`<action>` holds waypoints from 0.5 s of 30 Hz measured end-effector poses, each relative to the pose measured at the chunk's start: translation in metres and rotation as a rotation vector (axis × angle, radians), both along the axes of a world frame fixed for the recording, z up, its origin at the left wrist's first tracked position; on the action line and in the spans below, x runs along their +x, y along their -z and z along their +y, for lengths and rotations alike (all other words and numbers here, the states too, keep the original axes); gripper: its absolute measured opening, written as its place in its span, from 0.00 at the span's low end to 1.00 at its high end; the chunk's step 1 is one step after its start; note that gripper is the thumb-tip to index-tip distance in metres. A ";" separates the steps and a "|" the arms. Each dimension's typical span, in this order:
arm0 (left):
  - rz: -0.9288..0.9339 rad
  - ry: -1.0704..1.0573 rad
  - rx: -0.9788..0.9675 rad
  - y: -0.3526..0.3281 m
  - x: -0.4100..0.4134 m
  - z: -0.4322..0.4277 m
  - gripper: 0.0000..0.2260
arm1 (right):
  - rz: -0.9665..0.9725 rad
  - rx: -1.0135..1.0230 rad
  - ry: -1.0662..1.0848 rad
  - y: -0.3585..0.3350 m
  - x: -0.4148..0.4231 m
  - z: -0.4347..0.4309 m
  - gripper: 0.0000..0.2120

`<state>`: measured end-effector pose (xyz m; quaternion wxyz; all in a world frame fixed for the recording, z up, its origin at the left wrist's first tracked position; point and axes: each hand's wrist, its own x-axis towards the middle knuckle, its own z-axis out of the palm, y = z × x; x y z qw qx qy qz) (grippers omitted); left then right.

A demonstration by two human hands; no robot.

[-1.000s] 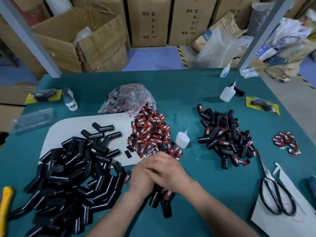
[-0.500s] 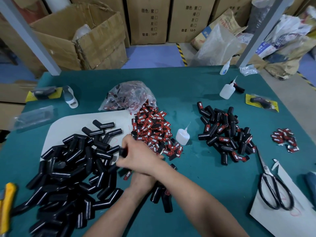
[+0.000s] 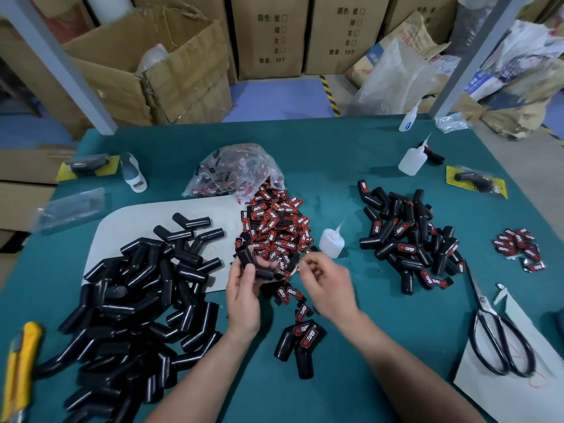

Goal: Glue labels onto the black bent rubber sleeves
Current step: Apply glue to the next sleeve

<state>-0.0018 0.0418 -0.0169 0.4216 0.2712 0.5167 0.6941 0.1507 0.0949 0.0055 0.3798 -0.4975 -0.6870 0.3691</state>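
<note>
Beside the labels (image 3: 274,230), left hand (image 3: 242,296) gripping sleeve (image 3: 247,260)

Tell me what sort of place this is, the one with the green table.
Most likely a small factory or warehouse assembly bench. Stacked cardboard cartons stand behind the table, and on it lie a big pile of black rubber sleeves, a heap of red-and-black labels and glue bottles.

A plain sleeve (image 3: 247,258) is now held up in the left hand (image 3: 242,296).
</note>
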 end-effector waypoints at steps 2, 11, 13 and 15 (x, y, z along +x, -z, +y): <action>0.118 -0.039 -0.001 0.001 -0.005 0.000 0.09 | -0.030 0.211 0.007 0.003 0.021 0.003 0.04; 0.413 0.211 -0.064 0.006 0.008 -0.018 0.15 | -0.049 0.325 0.244 0.010 0.062 0.033 0.21; 0.445 0.235 -0.075 0.009 0.005 -0.019 0.14 | -0.346 0.171 0.197 0.015 0.061 0.035 0.35; 0.489 0.276 -0.079 0.014 0.000 -0.020 0.10 | -0.510 0.065 0.180 0.021 0.055 0.033 0.42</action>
